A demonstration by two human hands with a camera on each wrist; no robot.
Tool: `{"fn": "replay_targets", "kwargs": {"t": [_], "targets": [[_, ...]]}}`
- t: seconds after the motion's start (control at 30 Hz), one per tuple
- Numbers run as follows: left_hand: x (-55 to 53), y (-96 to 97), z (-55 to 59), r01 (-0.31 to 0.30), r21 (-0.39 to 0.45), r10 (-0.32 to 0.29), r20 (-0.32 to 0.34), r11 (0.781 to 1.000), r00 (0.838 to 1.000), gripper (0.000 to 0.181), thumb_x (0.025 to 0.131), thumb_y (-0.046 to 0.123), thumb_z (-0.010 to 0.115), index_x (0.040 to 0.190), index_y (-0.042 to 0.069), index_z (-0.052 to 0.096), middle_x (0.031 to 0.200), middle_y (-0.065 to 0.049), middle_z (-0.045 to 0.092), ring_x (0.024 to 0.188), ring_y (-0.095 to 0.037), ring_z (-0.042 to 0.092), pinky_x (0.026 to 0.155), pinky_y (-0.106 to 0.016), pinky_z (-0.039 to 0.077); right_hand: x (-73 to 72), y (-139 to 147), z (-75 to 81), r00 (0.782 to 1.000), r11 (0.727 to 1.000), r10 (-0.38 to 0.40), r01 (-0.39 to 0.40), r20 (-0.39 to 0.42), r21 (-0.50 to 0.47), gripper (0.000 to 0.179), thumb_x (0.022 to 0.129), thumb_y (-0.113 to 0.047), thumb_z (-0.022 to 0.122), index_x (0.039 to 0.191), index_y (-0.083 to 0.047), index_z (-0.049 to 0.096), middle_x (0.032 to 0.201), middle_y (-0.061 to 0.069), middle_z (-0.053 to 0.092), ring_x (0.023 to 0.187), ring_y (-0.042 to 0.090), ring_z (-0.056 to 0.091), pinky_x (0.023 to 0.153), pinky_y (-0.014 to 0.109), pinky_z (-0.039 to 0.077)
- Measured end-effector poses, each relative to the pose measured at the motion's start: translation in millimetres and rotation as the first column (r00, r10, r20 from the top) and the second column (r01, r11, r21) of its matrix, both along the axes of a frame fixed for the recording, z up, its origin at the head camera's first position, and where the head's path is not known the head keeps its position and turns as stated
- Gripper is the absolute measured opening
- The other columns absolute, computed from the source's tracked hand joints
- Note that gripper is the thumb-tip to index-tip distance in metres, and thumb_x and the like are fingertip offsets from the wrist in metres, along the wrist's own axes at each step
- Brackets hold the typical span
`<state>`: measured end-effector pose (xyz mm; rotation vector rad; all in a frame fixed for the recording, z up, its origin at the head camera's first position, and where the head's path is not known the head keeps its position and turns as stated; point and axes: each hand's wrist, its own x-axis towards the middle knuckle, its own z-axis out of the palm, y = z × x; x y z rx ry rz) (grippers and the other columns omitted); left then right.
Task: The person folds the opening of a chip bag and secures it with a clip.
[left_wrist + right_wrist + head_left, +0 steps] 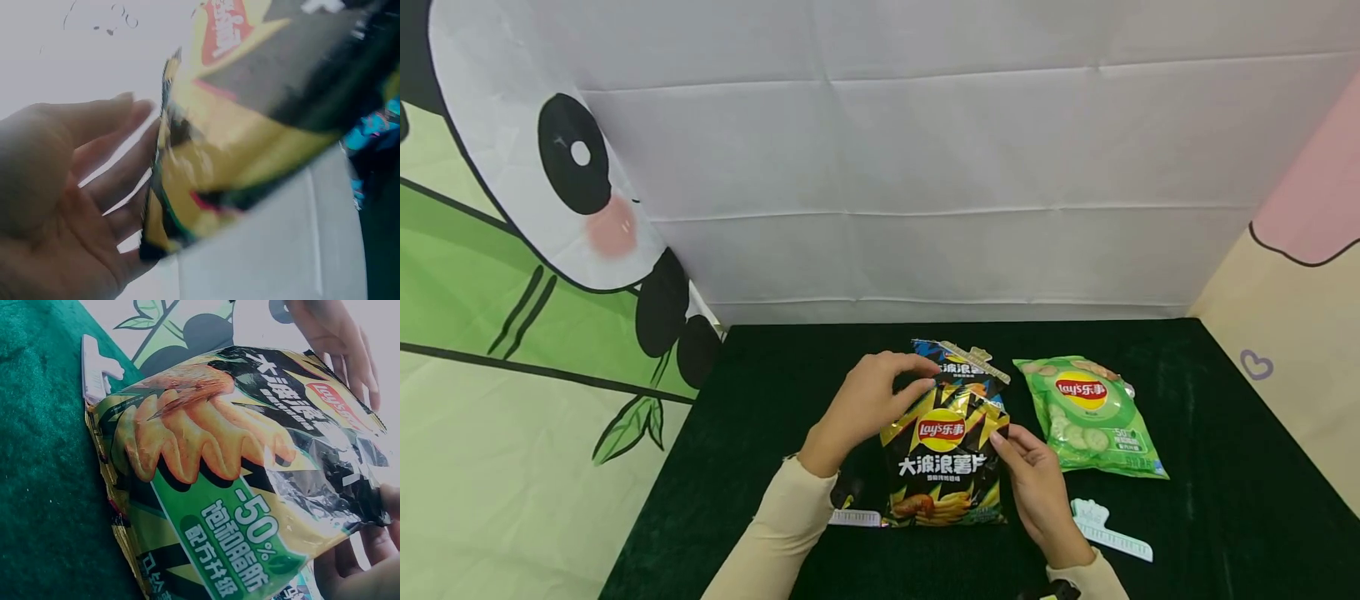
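A black and yellow Lay's chip bag [942, 492] stands tilted up in front of me, its wing-and-fries picture facing the right wrist view. My right hand [1037, 492] pinches its right edge, thumb in front and fingers behind. At the upper left of the bag is my left hand [868, 400], its thumb and fingers spread apart by the bag's edge. In the left wrist view some fingertips of the left hand [69, 187] are hidden behind the bag [250, 106]. Behind it lies a blue and black chip bag [964, 368] with a gold-coloured clip [976, 358] across its top.
A green Lay's bag [1086, 425] lies to the right, with something whitish at its upper right corner. A pale clip [1112, 533] lies nearer, right of my right hand. Another white clip [856, 518] is by the black bag's lower left corner. Dark green cloth [1210, 467] covers the table.
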<state>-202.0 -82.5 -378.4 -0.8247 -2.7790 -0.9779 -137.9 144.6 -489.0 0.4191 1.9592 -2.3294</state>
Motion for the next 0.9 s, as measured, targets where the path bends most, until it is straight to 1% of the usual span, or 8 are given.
{"fn": "replay_targets", "kwargs": {"t": [0.1, 0.13, 0.27, 0.4, 0.53, 0.7, 0.9], "targets": [[-1.1, 10.8, 4.3, 0.034, -0.107, -0.032, 0.021, 0.994, 0.999, 0.025, 0.101, 0.032, 0.062, 0.121, 0.022, 0.074, 0.118, 0.004, 0.076, 0.104, -0.013, 0.068, 0.093, -0.037, 0.056, 0.3, 0.2, 0.5, 1.0, 1.0, -0.001, 0.001, 0.003, -0.005, 0.039, 0.098, -0.029, 0.066, 0.128, -0.005, 0.061, 0.108, -0.013, 0.074, 0.108, 0.007, 0.067, 0.094, 0.022, 0.053], [-1.3, 13.4, 5.2, 0.039, -0.129, -0.035, 0.032, 0.991, 0.999, 0.025, 0.1, 0.031, 0.063, 0.121, 0.023, 0.074, 0.117, 0.005, 0.076, 0.102, -0.012, 0.069, 0.091, -0.035, 0.057, 0.4, 0.2, 0.7, 1.0, 1.0, -0.001, 0.001, 0.005, -0.007, 0.039, 0.098, -0.029, 0.066, 0.128, -0.005, 0.061, 0.108, -0.013, 0.074, 0.108, 0.007, 0.067, 0.094, 0.022, 0.053], [-1.9, 19.6, 6.8, 0.036, -0.172, -0.025, 0.064, 0.984, 0.998, 0.024, 0.099, 0.03, 0.065, 0.12, 0.023, 0.074, 0.114, 0.004, 0.077, 0.102, -0.011, 0.07, 0.089, -0.032, 0.058, 0.4, 0.4, 1.5, 1.0, 1.0, 0.0, 0.0, 0.014, -0.007, 0.04, 0.098, -0.03, 0.066, 0.129, -0.005, 0.061, 0.109, -0.013, 0.074, 0.109, 0.007, 0.067, 0.095, 0.022, 0.053], [-2.2, 19.9, 6.6, 0.022, -0.167, -0.008, 0.084, 0.986, 0.996, 0.021, 0.099, 0.028, 0.066, 0.117, 0.023, 0.076, 0.113, 0.004, 0.076, 0.096, -0.01, 0.067, 0.086, -0.031, 0.056, -0.3, 1.6, 1.6, 1.0, 1.0, -0.007, 0.007, 0.013, 0.001, 0.042, 0.097, -0.032, 0.067, 0.129, -0.005, 0.062, 0.109, -0.014, 0.074, 0.109, 0.007, 0.066, 0.095, 0.023, 0.053], [-2.4, 17.4, 3.5, 0.026, -0.144, -0.014, 0.089, 0.989, 0.996, 0.02, 0.099, 0.029, 0.065, 0.115, 0.025, 0.076, 0.114, 0.003, 0.075, 0.09, -0.008, 0.064, 0.082, -0.03, 0.056, -0.4, 3.3, 0.5, 1.0, 1.0, -0.015, 0.014, 0.011, 0.021, 0.04, 0.097, -0.034, 0.066, 0.126, -0.005, 0.064, 0.106, -0.014, 0.073, 0.107, 0.007, 0.066, 0.094, 0.022, 0.053], [-3.2, 13.7, -1.0, 0.038, -0.102, -0.031, 0.064, 0.994, 0.997, 0.017, 0.1, 0.029, 0.064, 0.11, 0.027, 0.077, 0.113, 0.004, 0.076, 0.092, -0.008, 0.065, 0.086, -0.032, 0.056, -0.1, 6.4, -1.1, 1.0, 1.0, -0.013, 0.013, -0.003, 0.021, 0.032, 0.099, -0.029, 0.065, 0.12, -0.006, 0.069, 0.105, -0.013, 0.072, 0.106, 0.007, 0.065, 0.093, 0.022, 0.052], [-3.2, 10.4, -2.4, 0.058, -0.085, -0.056, 0.033, 0.995, 0.998, 0.017, 0.101, 0.026, 0.062, 0.11, 0.027, 0.077, 0.114, 0.004, 0.075, 0.094, -0.008, 0.064, 0.087, -0.033, 0.054, -0.7, 9.1, -0.1, 1.0, 1.0, 0.003, -0.003, -0.002, 0.029, 0.025, 0.1, -0.025, 0.062, 0.121, -0.013, 0.07, 0.105, -0.018, 0.071, 0.106, 0.005, 0.063, 0.094, 0.021, 0.05]]}}
